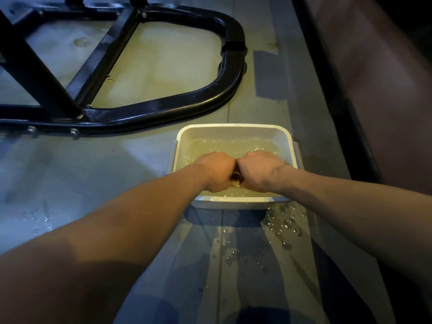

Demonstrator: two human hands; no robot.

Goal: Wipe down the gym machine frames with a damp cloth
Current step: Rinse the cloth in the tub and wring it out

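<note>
Both hands, left hand and right hand, clenched a small brownish wet cloth over the white rectangular plastic tub of cloudy water; wring fully there, keeping drips off the grey floor, before the black tubular steel machine frame.

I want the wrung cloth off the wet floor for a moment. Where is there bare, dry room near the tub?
Left of the white tub, bare dry floor runs up to the black frame. Inside the frame's loop is another bare patch. Avoid the puddle at the tub's near right corner. Over the tub it is crowded: left hand and right hand grip the cloth.
</note>
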